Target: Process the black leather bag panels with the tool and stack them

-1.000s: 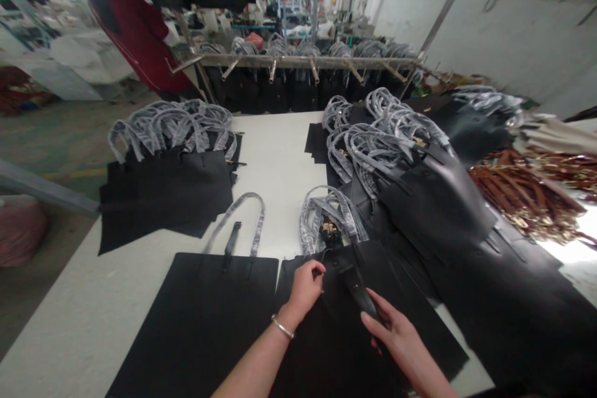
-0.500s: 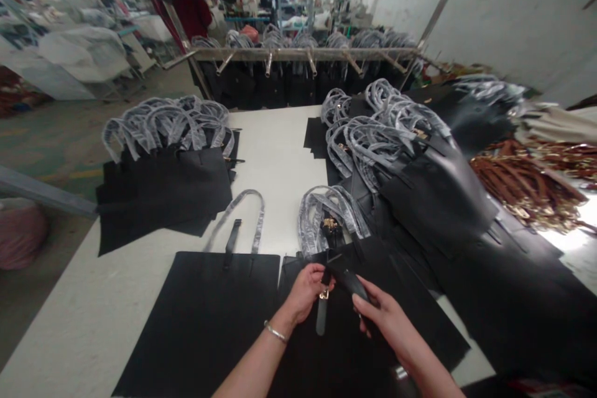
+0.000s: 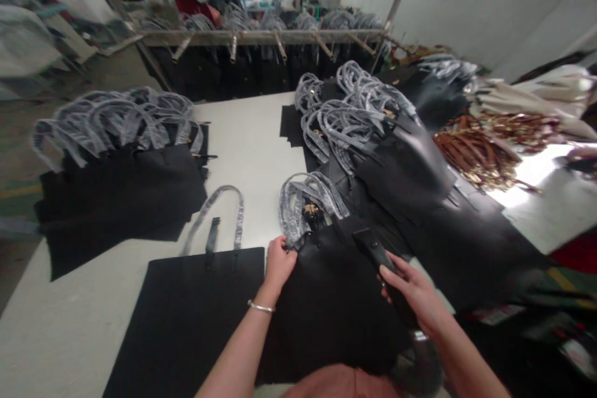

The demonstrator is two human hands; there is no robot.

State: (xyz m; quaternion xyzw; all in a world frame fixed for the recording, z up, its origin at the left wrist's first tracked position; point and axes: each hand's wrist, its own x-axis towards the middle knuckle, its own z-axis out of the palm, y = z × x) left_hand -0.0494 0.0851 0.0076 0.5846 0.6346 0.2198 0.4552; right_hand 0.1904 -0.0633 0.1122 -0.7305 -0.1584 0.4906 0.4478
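Note:
In my right hand (image 3: pixel 413 289) is a black handheld tool (image 3: pixel 372 247), shaped like an electric clipper, its flat head pointing up and left. My left hand (image 3: pixel 280 266) is closed at the top edge of a black bag panel (image 3: pixel 342 305), by the base of the plastic-wrapped handles (image 3: pixel 293 214). What its fingertips pinch is partly hidden. Gold-coloured hardware (image 3: pixel 310 209) shows between those handles. Left of this hand lies another black bag panel (image 3: pixel 196 317) with one wrapped handle (image 3: pixel 241 211) and a short black strap (image 3: pixel 212 237).
Stacked black panels with wrapped handles (image 3: pixel 121 199) lie on the left of the white table (image 3: pixel 252 137). More black panels (image 3: pixel 415 161) cover the right. Beyond stands a metal rack (image 3: pixel 261 38). Brown straps (image 3: pixel 480 152) lie at right, near another person's hand (image 3: pixel 583 154).
The black strap with the gold buckle no longer hangs from my left hand, which has moved to the panel's top edge. My right hand has drawn the tool away to the right. The view has shifted right.

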